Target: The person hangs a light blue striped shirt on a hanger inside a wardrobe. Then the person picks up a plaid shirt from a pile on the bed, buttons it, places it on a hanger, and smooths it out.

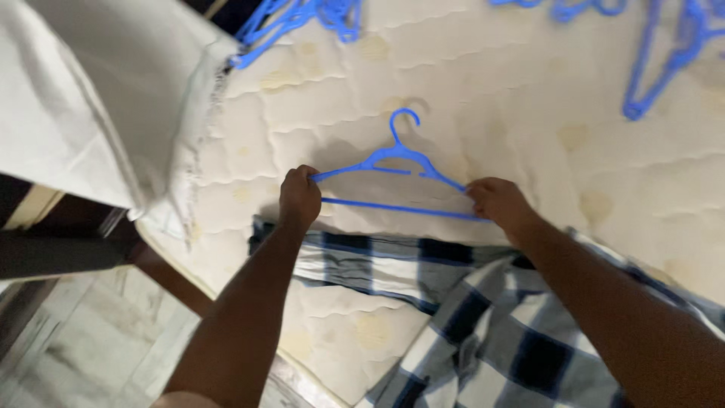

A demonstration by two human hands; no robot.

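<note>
The left hand is closed around the left tip of a blue plastic hanger, knuckles up, fingers curled over the end where the sloping shoulder meets the bottom bar; the right hand grips the right tip of the same hanger in the same way, fingers wrapped under the corner; both forearms reach forward from the lower edge of the view. The hanger lies across a bare quilted mattress, its hook pointing away from the person, its bottom bar running nearly straight between the two hands; it sits just beyond the upper edge of a blue, black and white checked cloth, which is spread over the near part of the mattress and passes under the right forearm. More blue hangers lie in a loose heap at the far left of the mattress; another group of hangers lies at the far right, well apart from the hands. A pale cream cloth hangs over the left corner of the mattress; below it a tiled floor shows.
</note>
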